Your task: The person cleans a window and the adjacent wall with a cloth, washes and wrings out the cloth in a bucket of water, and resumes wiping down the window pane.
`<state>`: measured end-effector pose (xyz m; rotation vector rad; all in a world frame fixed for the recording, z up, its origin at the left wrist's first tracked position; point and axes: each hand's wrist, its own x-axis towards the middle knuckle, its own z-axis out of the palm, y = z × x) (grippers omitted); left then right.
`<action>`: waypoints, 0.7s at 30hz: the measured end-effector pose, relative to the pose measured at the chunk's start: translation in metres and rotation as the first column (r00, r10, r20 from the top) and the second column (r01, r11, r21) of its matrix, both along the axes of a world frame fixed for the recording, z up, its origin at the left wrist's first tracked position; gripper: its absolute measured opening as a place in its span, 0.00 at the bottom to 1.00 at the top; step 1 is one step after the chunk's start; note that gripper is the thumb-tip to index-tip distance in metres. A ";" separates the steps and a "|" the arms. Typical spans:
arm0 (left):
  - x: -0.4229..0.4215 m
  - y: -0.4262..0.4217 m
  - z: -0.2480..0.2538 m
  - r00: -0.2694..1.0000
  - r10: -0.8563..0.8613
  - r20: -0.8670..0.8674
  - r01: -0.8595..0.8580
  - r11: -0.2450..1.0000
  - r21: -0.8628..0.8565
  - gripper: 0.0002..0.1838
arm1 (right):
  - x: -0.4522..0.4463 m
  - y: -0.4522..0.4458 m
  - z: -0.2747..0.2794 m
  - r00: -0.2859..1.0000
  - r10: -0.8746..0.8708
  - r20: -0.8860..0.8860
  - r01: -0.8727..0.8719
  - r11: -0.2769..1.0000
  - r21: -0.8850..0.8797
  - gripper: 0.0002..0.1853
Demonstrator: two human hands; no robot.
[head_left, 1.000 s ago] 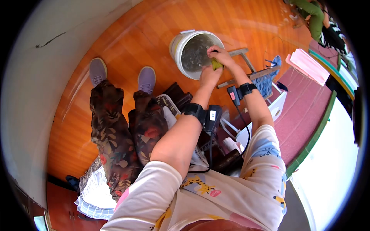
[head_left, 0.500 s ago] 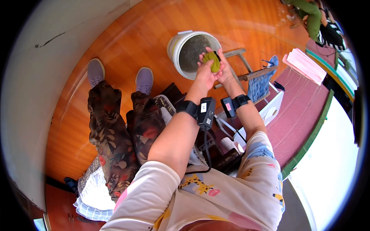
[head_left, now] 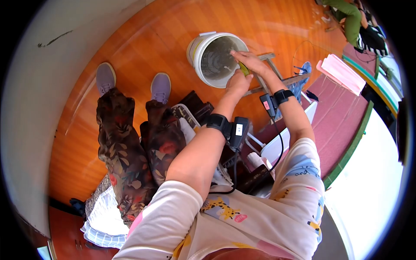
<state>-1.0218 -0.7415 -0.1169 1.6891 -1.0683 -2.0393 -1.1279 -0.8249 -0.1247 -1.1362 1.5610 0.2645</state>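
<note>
Over the rim of a white bucket (head_left: 200,65) with greyish water in it, my left hand (head_left: 237,82) is closed around a small yellow-green cloth (head_left: 244,69). Most of the cloth is hidden by the fingers. My right hand (head_left: 251,60) is just beyond, its fingers stretched out over the bucket and its palm beside the cloth. A pale streak, like dripping water, shows below the hands, and the water surface is rippled. Black devices are strapped on both wrists, with cables running back along the arms.
A wooden-framed folding stool (head_left: 297,84) with blue fabric stands right of the bucket. Further right are pink folded boards (head_left: 342,73) and a dark red platform (head_left: 331,117). Two purple shoes (head_left: 161,86) are on the wooden floor. Another person's green-trousered leg (head_left: 352,24) shows at top right.
The hands have drawn apart from cupping the cloth together. My left hand now encloses it; my right has opened out and turned. The water has become rippled.
</note>
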 end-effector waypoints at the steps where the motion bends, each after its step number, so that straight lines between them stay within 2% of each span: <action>1: 0.003 -0.002 0.005 1.000 0.001 0.000 -0.001 1.000 0.002 0.22 | 0.000 -0.001 0.000 0.993 0.107 -0.052 -0.108 0.994 -0.012 0.27; 3: 0.011 -0.007 0.014 0.988 -0.143 0.055 0.140 0.988 0.066 0.22 | 0.003 0.005 0.000 0.984 0.158 -0.079 -0.163 0.985 -0.061 0.29; 5: 0.014 -0.003 0.018 0.983 -0.167 0.076 0.163 0.985 0.047 0.22 | 0.006 0.009 0.001 0.972 0.209 -0.107 -0.220 0.969 -0.110 0.30; 7: 0.017 -0.001 0.021 0.977 -0.190 0.097 0.188 0.982 0.029 0.21 | 0.008 0.011 0.001 0.869 0.444 -0.219 -0.479 0.867 -0.140 0.30; 8: 0.017 0.001 0.021 0.974 -0.196 0.113 0.197 0.980 -0.001 0.20 | 0.006 0.012 -0.001 0.868 0.446 -0.219 -0.480 0.866 -0.140 0.30; 10: 0.018 0.002 0.021 0.971 -0.200 0.130 0.206 0.978 -0.031 0.19 | 0.010 0.013 0.000 0.799 0.533 -0.280 -0.588 0.790 -0.176 0.29; 11: 0.018 0.002 0.021 0.970 -0.200 0.139 0.208 0.977 -0.053 0.19 | 0.015 0.011 0.006 0.798 0.534 -0.280 -0.589 0.789 -0.175 0.29; 13: 0.018 0.002 0.021 0.969 -0.198 0.147 0.211 0.975 -0.075 0.18 | 0.027 0.007 0.020 0.806 0.463 -0.368 -0.517 0.854 -0.061 0.28; 20: 0.021 -0.001 0.025 0.966 -0.178 0.186 0.197 0.976 -0.089 0.18 | 0.034 0.002 0.021 0.786 0.471 -0.401 -0.538 0.841 -0.065 0.27; 21: 0.021 -0.001 0.025 0.967 -0.177 0.186 0.195 0.977 -0.087 0.18 | 0.036 0.001 0.024 0.772 0.488 -0.408 -0.542 0.840 -0.021 0.27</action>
